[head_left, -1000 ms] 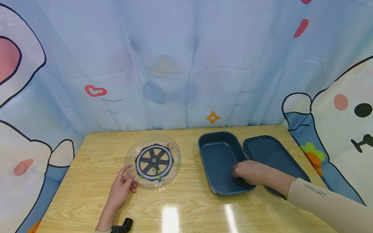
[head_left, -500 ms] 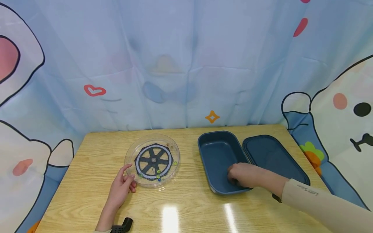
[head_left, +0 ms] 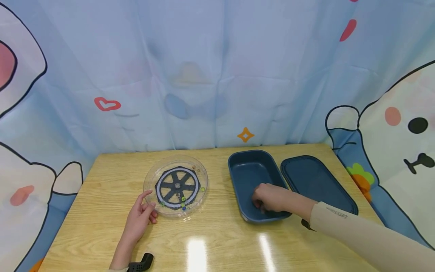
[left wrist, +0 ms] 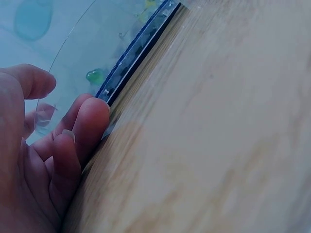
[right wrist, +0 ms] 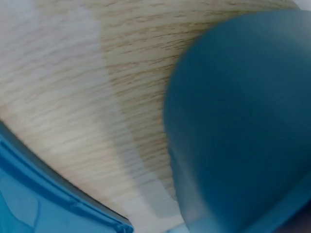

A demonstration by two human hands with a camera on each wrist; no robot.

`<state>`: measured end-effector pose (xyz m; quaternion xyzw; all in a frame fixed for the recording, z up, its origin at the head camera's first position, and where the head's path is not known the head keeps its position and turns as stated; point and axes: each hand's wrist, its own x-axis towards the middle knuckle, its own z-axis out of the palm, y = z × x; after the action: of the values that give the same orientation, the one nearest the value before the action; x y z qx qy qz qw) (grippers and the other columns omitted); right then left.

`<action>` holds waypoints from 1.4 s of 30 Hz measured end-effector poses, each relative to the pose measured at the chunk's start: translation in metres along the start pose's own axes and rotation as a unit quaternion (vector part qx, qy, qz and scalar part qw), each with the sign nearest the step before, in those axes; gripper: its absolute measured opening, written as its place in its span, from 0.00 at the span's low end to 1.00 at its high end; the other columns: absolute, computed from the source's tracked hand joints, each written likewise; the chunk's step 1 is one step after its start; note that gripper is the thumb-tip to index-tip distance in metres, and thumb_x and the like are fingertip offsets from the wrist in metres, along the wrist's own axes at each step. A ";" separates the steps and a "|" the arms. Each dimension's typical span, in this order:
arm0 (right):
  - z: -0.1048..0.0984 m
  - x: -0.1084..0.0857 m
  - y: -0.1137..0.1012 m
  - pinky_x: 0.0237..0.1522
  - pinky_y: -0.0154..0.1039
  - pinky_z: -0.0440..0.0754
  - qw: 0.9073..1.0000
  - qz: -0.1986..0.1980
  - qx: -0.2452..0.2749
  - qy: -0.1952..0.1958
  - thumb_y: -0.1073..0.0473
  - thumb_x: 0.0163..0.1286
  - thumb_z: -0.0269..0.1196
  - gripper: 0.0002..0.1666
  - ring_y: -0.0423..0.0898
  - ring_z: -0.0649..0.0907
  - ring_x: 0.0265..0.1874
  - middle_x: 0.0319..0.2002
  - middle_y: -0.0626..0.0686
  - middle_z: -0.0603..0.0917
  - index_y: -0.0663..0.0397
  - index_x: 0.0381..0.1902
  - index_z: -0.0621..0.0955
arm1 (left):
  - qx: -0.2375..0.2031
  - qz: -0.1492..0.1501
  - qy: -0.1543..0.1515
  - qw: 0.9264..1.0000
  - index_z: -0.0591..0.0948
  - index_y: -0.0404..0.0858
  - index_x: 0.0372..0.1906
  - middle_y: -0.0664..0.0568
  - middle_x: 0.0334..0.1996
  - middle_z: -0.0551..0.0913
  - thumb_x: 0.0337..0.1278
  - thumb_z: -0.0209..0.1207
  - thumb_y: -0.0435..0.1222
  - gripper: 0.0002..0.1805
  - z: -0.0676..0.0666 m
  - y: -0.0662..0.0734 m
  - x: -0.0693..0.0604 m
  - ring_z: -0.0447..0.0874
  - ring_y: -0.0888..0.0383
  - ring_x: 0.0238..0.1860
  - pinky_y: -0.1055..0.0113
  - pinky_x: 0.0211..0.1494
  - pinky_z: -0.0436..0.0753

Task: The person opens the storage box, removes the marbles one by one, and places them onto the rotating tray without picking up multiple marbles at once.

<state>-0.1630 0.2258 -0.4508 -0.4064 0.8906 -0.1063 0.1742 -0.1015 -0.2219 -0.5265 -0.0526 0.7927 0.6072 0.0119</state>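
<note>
My left hand [head_left: 138,221] is at the near-left edge of a clear round dish [head_left: 149,177], its fingers loosely bent and touching the rim. Inside the dish lie a dark spoked wheel shape [head_left: 177,186] with a pale ring and several small glass beads [head_left: 183,199], green, yellow-green and blue. A green bead [left wrist: 95,75] shows in the left wrist view beyond the fingers. My right hand [head_left: 270,197] reaches down into a deep dark blue box [head_left: 246,170], fingers bent toward its floor. Those fingertips are mostly hidden, so anything between them cannot be made out.
A dark blue lid [head_left: 316,181] lies flat just right of the box. Dish, box and lid stand on a wooden table [head_left: 217,241]. Behind the table hangs a light blue cartoon curtain [head_left: 193,75]. The right wrist view shows the box's outer wall [right wrist: 233,121].
My right hand has moved left inside the box, from its right side toward the middle. The left hand stays at the dish. The whole head view has shifted slightly.
</note>
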 end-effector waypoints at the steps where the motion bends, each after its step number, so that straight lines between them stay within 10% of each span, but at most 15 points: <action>1: 0.000 0.002 0.001 0.24 0.33 0.71 1.000 0.001 0.003 0.004 0.71 0.55 0.73 0.16 0.35 0.71 0.22 0.23 0.40 0.73 0.46 0.23 0.80 | -0.001 0.000 0.000 1.000 0.66 0.45 0.71 0.44 0.23 0.79 0.74 0.53 0.35 0.24 -0.001 0.000 0.000 0.80 0.51 0.20 0.65 0.26 0.80; 42: -0.064 0.051 -0.020 0.38 0.34 0.82 0.974 -0.002 0.178 0.139 0.63 0.63 0.71 0.10 0.37 0.84 0.35 0.38 0.43 0.85 0.53 0.44 0.87 | -0.011 -0.007 -0.001 1.000 0.66 0.45 0.71 0.43 0.23 0.79 0.74 0.53 0.34 0.25 0.000 0.005 0.000 0.80 0.51 0.20 0.65 0.26 0.80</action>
<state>-0.2063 0.1771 -0.3967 -0.3518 0.8719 -0.3194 0.1178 -0.1016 -0.2202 -0.5219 -0.0576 0.7854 0.6161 0.0164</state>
